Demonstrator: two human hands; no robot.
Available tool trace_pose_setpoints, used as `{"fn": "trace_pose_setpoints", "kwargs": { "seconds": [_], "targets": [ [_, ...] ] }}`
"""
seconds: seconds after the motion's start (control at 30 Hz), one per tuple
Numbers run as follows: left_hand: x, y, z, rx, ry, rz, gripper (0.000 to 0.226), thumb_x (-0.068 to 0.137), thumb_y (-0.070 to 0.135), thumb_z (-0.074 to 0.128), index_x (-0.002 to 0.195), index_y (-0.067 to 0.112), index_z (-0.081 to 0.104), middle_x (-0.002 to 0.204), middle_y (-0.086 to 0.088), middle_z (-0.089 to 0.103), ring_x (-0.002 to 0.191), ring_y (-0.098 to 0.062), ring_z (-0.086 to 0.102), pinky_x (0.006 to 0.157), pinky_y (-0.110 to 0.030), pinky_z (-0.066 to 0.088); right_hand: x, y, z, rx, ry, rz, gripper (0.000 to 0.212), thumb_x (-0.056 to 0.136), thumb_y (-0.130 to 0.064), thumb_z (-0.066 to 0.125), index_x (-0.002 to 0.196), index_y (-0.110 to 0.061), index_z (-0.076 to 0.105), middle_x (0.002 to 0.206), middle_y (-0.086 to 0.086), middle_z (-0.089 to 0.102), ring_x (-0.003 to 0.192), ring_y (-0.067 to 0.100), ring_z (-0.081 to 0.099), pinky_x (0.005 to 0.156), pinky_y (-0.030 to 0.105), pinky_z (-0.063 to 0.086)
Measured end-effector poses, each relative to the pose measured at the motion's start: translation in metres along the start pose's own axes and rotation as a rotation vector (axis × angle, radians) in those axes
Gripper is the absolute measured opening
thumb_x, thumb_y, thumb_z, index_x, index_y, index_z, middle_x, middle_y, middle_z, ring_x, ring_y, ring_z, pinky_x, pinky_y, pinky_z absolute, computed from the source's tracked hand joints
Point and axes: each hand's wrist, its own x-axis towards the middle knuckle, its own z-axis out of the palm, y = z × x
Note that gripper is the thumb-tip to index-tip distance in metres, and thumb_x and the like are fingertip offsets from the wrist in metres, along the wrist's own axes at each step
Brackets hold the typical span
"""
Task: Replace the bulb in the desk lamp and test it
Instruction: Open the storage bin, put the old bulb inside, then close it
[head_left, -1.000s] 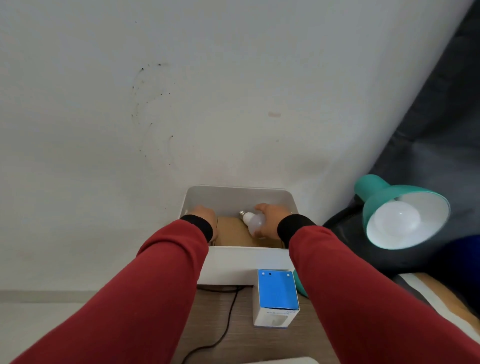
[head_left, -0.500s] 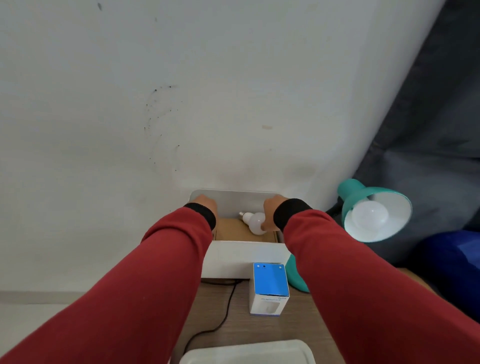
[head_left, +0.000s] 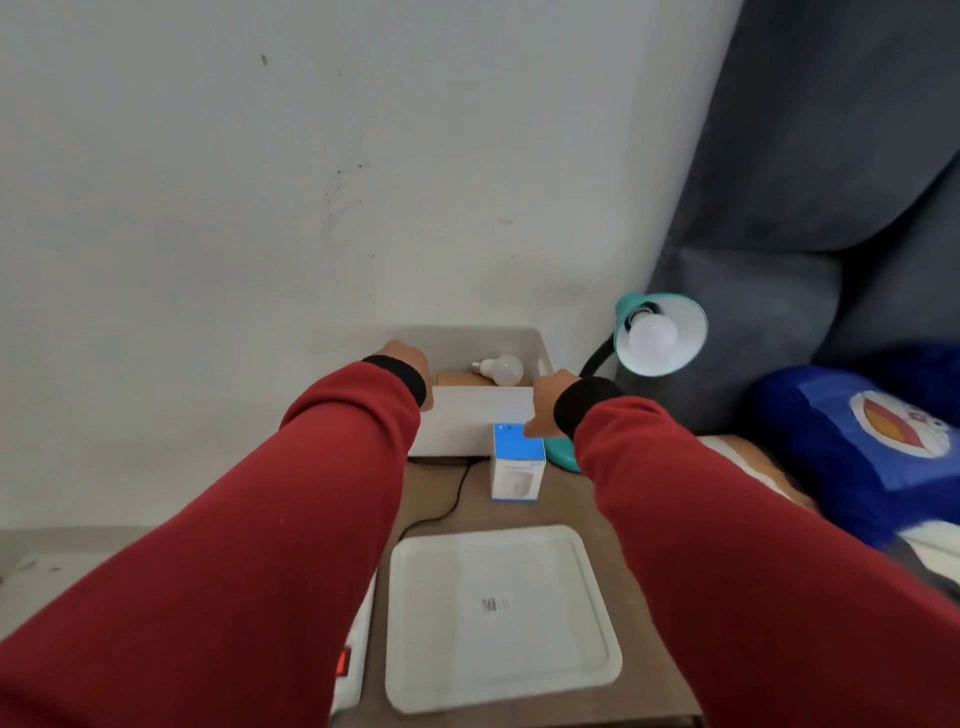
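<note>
A spare white bulb (head_left: 501, 370) lies on brown cardboard inside the white box (head_left: 467, 426) against the wall. My left hand (head_left: 410, 364) is curled over the box's left rim, its fingers mostly hidden. My right hand (head_left: 545, 402) hovers outside the box by its right front corner, just above the blue-and-white bulb carton (head_left: 517, 462), and holds nothing. The teal desk lamp (head_left: 675, 312) stands to the right on a black gooseneck, its shade facing me with a white bulb (head_left: 652, 338) screwed in and unlit.
A white tray (head_left: 498, 551) lies on the wooden tabletop near me. A black cable (head_left: 441, 512) runs from under the box toward a white power strip (head_left: 356, 660) with a red switch at the table's left edge. Dark grey cushions and a blue plush (head_left: 872, 447) crowd the right.
My right hand let go of the spare bulb and drew back out of the box to its right front corner. The view pulled back, bringing the tray into sight.
</note>
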Motion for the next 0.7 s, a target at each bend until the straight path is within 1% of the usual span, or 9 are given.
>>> {"fn": "trace_pose_setpoints", "kwargs": {
  "seconds": [0.03, 0.13, 0.23, 0.3, 0.37, 0.43, 0.53, 0.63, 0.7],
  "targets": [
    [-0.009, 0.000, 0.008, -0.014, -0.015, -0.006, 0.032, 0.094, 0.022, 0.054, 0.117, 0.003, 0.060, 0.091, -0.010, 0.055, 0.090, -0.026, 0.058, 0.075, -0.029, 0.047, -0.003, 0.001, 0.012, 0.007, -0.002, 0.023, 0.051, 0.088, -0.036, 0.059, 0.128, -0.005, 0.051, 0.127, 0.013, 0.058, 0.113, 0.028, 0.058, 0.082, 0.030, 0.046],
    [-0.036, 0.001, 0.040, -0.041, -0.057, -0.008, 0.034, 0.093, 0.023, 0.055, 0.120, 0.002, 0.059, 0.117, -0.014, 0.062, 0.111, -0.028, 0.061, 0.087, -0.031, 0.050, -0.016, 0.005, 0.049, 0.021, -0.012, 0.051, 0.055, 0.087, -0.043, 0.058, 0.127, -0.006, 0.050, 0.127, 0.011, 0.058, 0.114, 0.028, 0.057, 0.092, 0.035, 0.047],
    [-0.065, 0.004, 0.081, -0.064, -0.107, -0.031, 0.035, 0.093, 0.026, 0.053, 0.119, 0.003, 0.059, 0.124, -0.011, 0.061, 0.114, -0.028, 0.059, 0.088, -0.029, 0.049, -0.029, 0.006, 0.088, 0.085, -0.002, 0.039, 0.054, 0.086, -0.043, 0.056, 0.128, -0.011, 0.050, 0.125, 0.009, 0.059, 0.111, 0.028, 0.058, 0.089, 0.034, 0.048],
    [-0.081, 0.007, 0.110, -0.099, -0.112, -0.038, 0.041, 0.095, 0.032, 0.050, 0.124, 0.003, 0.056, 0.128, -0.010, 0.058, 0.120, -0.029, 0.055, 0.097, -0.031, 0.047, -0.039, 0.005, 0.115, 0.147, -0.002, 0.049, 0.054, 0.082, -0.042, 0.058, 0.128, -0.013, 0.051, 0.126, 0.007, 0.060, 0.109, 0.028, 0.059, 0.088, 0.033, 0.049],
    [-0.096, 0.009, 0.139, -0.210, -0.122, -0.069, 0.049, 0.093, 0.037, 0.051, 0.131, 0.004, 0.051, 0.134, -0.012, 0.054, 0.126, -0.028, 0.049, 0.103, -0.032, 0.042, -0.054, 0.006, 0.140, 0.262, 0.000, 0.050, 0.056, 0.084, -0.042, 0.059, 0.131, -0.014, 0.049, 0.129, 0.007, 0.058, 0.115, 0.027, 0.057, 0.097, 0.036, 0.048],
    [-0.112, 0.012, 0.165, -0.377, -0.117, -0.096, 0.057, 0.092, 0.038, 0.054, 0.139, 0.009, 0.042, 0.142, -0.012, 0.047, 0.134, -0.026, 0.041, 0.107, -0.031, 0.036, -0.069, 0.008, 0.163, 0.411, -0.039, 0.077, 0.057, 0.088, -0.040, 0.058, 0.137, -0.017, 0.044, 0.137, 0.008, 0.052, 0.125, 0.025, 0.050, 0.106, 0.037, 0.041],
    [-0.123, 0.016, 0.203, -0.535, -0.106, -0.091, 0.067, 0.092, 0.043, 0.053, 0.147, 0.014, 0.029, 0.150, -0.010, 0.036, 0.140, -0.025, 0.032, 0.114, -0.031, 0.026, -0.076, 0.012, 0.199, 0.569, -0.009, 0.097, 0.063, 0.087, -0.038, 0.060, 0.143, -0.025, 0.034, 0.142, 0.009, 0.046, 0.130, 0.024, 0.044, 0.108, 0.036, 0.038],
    [-0.130, 0.020, 0.233, -0.614, -0.090, -0.123, 0.073, 0.090, 0.049, 0.052, 0.149, 0.019, 0.022, 0.155, -0.013, 0.024, 0.144, -0.027, 0.023, 0.118, -0.034, 0.021, -0.082, 0.016, 0.228, 0.602, 0.039, 0.142, 0.067, 0.085, -0.042, 0.061, 0.144, -0.029, 0.032, 0.145, 0.009, 0.041, 0.132, 0.025, 0.039, 0.109, 0.036, 0.034],
    [-0.135, 0.024, 0.245, -0.644, -0.077, -0.166, 0.075, 0.089, 0.052, 0.051, 0.150, 0.023, 0.018, 0.157, -0.015, 0.012, 0.146, -0.029, 0.013, 0.120, -0.037, 0.016, -0.086, 0.019, 0.241, 0.589, 0.086, 0.170, 0.067, 0.084, -0.045, 0.062, 0.143, -0.030, 0.033, 0.146, 0.009, 0.037, 0.134, 0.026, 0.034, 0.112, 0.036, 0.029]
  ]
}}
